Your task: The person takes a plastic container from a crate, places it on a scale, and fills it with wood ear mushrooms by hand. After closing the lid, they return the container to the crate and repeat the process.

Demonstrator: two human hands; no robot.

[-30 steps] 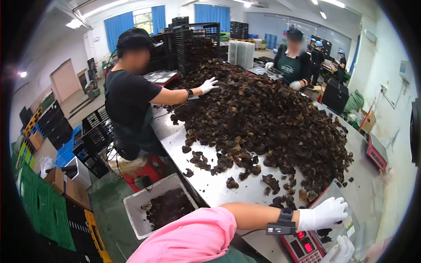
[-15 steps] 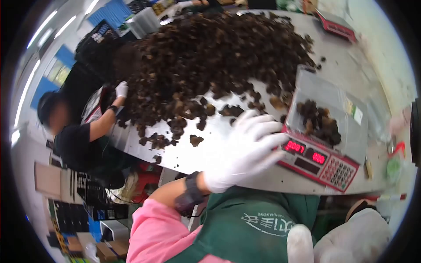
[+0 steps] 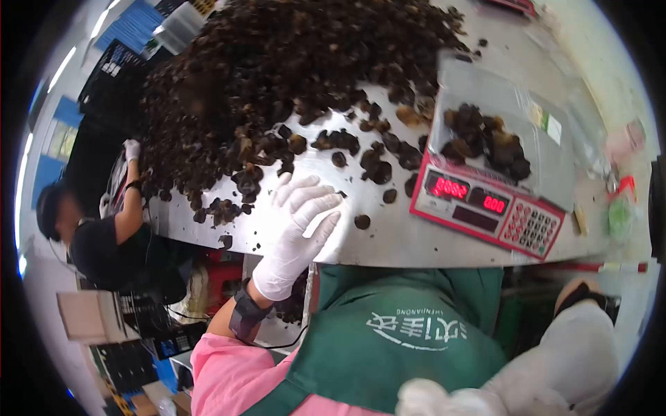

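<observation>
My left hand [image 3: 302,218], in a white glove, hangs over the bare metal near the table's front edge with its fingers apart and nothing in them. Small dark brown pieces lie just beyond its fingertips, and the large dark heap [image 3: 298,62] spreads behind. At the bottom right my right hand [image 3: 451,402], also white-gloved, is low in front of the green apron, partly cut off and blurred; its grip cannot be made out. To the right, a clear plastic container [image 3: 454,80] holding several brown pieces [image 3: 485,139] rests on a red scale [image 3: 485,211] with lit red digits.
A co-worker [image 3: 104,229] in dark clothes stands at the left end of the table [image 3: 388,246], one gloved hand by the heap. Black crates [image 3: 114,66] stand at the upper left. A second red scale [image 3: 513,5] is at the top right, plastic bags along the wall.
My left hand has moved left, away from the scale. My right hand has shifted left along the bottom. The view has tilted down, and the co-worker's arm appears further left.
</observation>
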